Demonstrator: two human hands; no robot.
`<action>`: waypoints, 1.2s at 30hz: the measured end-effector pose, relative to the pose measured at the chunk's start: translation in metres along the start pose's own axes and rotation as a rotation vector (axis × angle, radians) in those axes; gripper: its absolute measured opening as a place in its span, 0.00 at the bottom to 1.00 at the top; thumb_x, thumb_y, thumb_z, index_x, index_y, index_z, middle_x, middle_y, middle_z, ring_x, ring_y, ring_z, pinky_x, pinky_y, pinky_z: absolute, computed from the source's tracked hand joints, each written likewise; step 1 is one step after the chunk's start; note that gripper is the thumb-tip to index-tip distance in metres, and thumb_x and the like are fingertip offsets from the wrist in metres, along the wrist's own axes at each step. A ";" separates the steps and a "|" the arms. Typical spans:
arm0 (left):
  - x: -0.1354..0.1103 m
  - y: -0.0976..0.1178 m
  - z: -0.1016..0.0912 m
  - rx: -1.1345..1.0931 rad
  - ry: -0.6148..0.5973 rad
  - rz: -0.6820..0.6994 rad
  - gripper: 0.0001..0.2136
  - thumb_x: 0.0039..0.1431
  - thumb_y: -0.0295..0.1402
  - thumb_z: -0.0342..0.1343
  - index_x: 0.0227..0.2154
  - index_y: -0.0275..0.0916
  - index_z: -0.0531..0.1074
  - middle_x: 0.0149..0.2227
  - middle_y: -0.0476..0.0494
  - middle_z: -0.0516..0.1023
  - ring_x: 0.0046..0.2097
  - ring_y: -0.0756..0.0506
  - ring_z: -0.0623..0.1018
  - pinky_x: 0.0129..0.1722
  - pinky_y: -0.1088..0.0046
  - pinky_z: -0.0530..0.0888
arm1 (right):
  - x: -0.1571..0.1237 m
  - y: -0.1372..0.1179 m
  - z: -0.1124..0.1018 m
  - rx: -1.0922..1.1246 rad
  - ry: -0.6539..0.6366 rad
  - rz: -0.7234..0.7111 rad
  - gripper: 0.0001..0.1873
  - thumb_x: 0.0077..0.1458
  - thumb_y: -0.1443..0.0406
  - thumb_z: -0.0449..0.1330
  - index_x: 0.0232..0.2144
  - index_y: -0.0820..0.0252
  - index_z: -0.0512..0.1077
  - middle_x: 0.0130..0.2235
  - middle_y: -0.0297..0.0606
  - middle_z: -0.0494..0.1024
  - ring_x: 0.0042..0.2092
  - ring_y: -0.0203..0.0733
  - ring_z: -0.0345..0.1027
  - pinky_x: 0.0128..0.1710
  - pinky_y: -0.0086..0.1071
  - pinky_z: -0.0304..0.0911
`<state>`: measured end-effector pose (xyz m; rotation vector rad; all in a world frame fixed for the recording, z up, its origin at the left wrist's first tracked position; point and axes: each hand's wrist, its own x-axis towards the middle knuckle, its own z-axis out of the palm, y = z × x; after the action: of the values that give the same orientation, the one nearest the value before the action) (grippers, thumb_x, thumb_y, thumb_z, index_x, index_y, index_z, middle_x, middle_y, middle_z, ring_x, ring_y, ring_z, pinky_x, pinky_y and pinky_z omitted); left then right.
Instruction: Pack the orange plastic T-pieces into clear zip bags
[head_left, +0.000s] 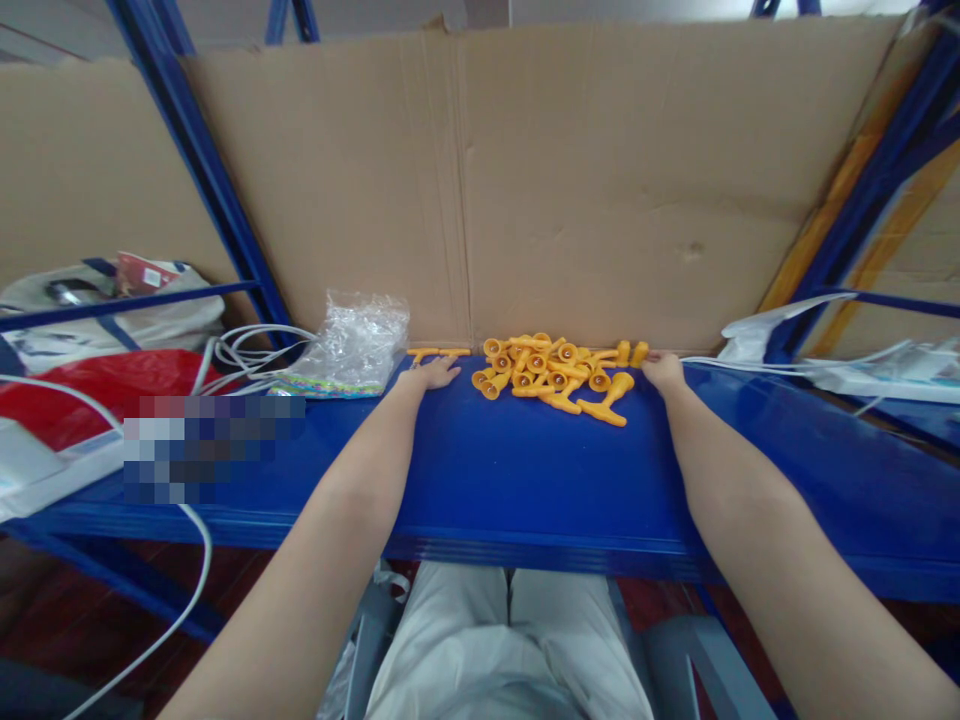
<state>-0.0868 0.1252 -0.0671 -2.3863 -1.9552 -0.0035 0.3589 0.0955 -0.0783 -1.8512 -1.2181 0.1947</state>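
A pile of yellow T-shaped plastic pieces with cup-like flared ends (pixel 540 368) lies at the back of the blue table, against the cardboard. Small shiny spots show inside several cups. My left hand (pixel 436 373) rests left of the pile with its fingers stretched out, just in front of a few yellow pieces (pixel 427 352) lying along the cardboard. On the pile's right side, my right hand (pixel 664 369) is beside an upright yellow piece (pixel 639 354). Its fingers are small and partly hidden, so I cannot tell whether they grip anything.
Clear plastic bags (pixel 360 345) sit left of my left hand, near coiled white cables (pixel 247 350). A red bag (pixel 127 390) and a power strip (pixel 60 475) are farther left. Tall cardboard (pixel 600 180) walls the back; blue posts (pixel 202 170) rise at the sides.
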 end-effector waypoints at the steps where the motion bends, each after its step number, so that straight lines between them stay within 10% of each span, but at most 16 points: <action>1: 0.001 -0.001 0.001 -0.004 0.000 -0.001 0.31 0.66 0.50 0.37 0.68 0.45 0.53 0.69 0.41 0.58 0.69 0.40 0.59 0.64 0.60 0.59 | -0.001 -0.001 -0.001 -0.006 -0.002 -0.003 0.14 0.47 0.76 0.58 0.36 0.65 0.78 0.45 0.52 0.81 0.53 0.56 0.73 0.53 0.39 0.67; 24: -0.012 0.003 -0.007 -0.029 -0.021 -0.061 0.28 0.68 0.43 0.36 0.68 0.41 0.56 0.69 0.43 0.57 0.69 0.42 0.59 0.65 0.67 0.58 | -0.009 -0.047 -0.012 0.126 0.349 -0.090 0.05 0.58 0.69 0.52 0.36 0.61 0.68 0.40 0.48 0.76 0.44 0.46 0.70 0.50 0.37 0.61; 27: -0.013 0.005 -0.011 -0.003 -0.005 -0.041 0.27 0.69 0.41 0.37 0.67 0.39 0.57 0.68 0.41 0.59 0.68 0.42 0.61 0.64 0.68 0.59 | -0.010 -0.071 -0.011 0.089 0.237 -0.162 0.07 0.59 0.66 0.54 0.34 0.62 0.71 0.39 0.48 0.78 0.43 0.45 0.71 0.47 0.34 0.63; 33: -0.012 0.022 -0.035 -0.025 0.139 -0.041 0.21 0.66 0.38 0.43 0.58 0.42 0.72 0.58 0.44 0.74 0.60 0.42 0.73 0.57 0.74 0.67 | -0.027 -0.120 0.001 -0.159 -0.513 -0.362 0.16 0.59 0.55 0.60 0.37 0.63 0.77 0.38 0.43 0.82 0.35 0.40 0.75 0.33 0.27 0.66; 36: -0.013 0.039 -0.055 -0.093 0.271 0.079 0.20 0.66 0.34 0.44 0.53 0.40 0.76 0.57 0.43 0.76 0.59 0.42 0.74 0.58 0.73 0.68 | -0.038 -0.136 0.005 -0.388 -0.639 -0.511 0.16 0.57 0.57 0.63 0.43 0.62 0.79 0.44 0.43 0.82 0.42 0.43 0.76 0.37 0.27 0.67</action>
<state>-0.0488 0.1023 -0.0142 -2.3688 -1.7738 -0.4007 0.2466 0.0851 0.0066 -1.7725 -2.2630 0.2905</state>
